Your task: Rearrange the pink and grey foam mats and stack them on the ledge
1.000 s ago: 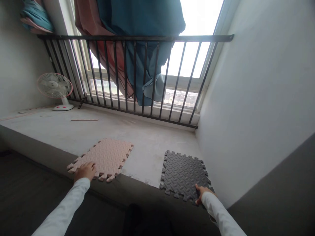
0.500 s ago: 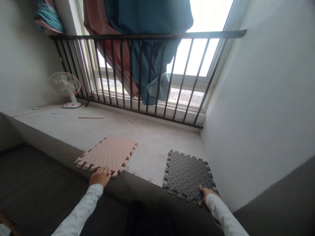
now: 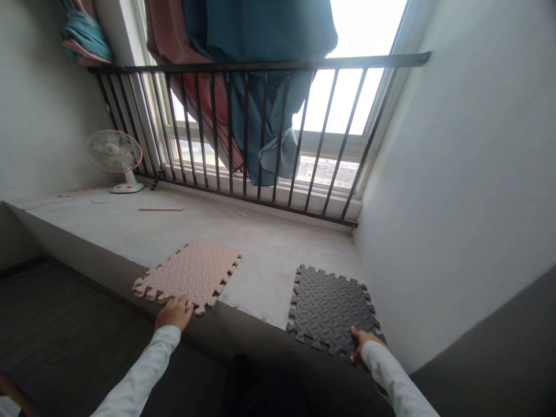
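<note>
Near the ledge's front edge lies a pink foam mat tile [image 3: 193, 269] with jigsaw edges; its side looks thick, perhaps more than one layer. My left hand [image 3: 174, 313] is closed on its near edge, fingers partly hidden from view. Further right, a dark grey foam mat tile [image 3: 332, 304] with a raised tread pattern sits beside the wall, its near edge jutting over the ledge. My right hand [image 3: 365, 343] grips this tile's near right corner, thumb on top and the other fingers mostly out of sight. A gap of bare ledge separates the two tiles.
The pale ledge [image 3: 260, 243] runs below a black metal railing [image 3: 269, 200]. A white fan [image 3: 115, 153] stands at its left end, near a thin strip [image 3: 161, 209]. Blue and pink curtains [image 3: 264, 40] hang at the window. A white wall [image 3: 469, 174] bounds the right side.
My left hand has slid very slightly down and left at the pink tile's edge. The right hand and both tiles look nearly unmoved.
</note>
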### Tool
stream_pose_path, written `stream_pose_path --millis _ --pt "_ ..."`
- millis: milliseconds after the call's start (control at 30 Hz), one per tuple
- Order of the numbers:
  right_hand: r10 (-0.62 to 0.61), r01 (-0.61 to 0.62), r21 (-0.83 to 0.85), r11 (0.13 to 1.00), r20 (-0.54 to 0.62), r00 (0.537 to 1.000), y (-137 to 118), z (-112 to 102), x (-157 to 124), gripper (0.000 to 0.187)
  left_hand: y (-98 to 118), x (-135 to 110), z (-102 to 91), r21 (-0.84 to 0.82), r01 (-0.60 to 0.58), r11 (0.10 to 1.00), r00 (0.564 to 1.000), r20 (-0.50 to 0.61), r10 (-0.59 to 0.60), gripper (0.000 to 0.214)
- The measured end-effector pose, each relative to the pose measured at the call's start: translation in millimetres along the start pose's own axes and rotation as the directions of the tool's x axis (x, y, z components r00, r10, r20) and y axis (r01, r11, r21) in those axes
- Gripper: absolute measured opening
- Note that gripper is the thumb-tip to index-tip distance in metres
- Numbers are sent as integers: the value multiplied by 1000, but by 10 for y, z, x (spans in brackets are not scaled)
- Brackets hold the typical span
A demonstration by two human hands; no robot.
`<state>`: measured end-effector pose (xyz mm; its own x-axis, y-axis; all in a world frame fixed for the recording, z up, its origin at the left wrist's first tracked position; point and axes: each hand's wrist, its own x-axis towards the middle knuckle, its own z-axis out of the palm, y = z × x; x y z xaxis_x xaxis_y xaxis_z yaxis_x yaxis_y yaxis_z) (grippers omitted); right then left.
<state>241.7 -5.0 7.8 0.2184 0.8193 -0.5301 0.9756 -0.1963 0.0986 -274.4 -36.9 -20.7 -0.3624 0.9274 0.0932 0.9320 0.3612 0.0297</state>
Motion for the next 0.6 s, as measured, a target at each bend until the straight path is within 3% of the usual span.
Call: stream_pose_path --millis 267,600 --pt "-6 7 40 999 -27 1000 30 61 98 91 29 3 -26 -23 3 1000 999 38 -2 21" --pt "4 -3 52 999 -31 1000 21 45 70 90 97 -60 -32 8 28 1000 999 -46 -27 26"
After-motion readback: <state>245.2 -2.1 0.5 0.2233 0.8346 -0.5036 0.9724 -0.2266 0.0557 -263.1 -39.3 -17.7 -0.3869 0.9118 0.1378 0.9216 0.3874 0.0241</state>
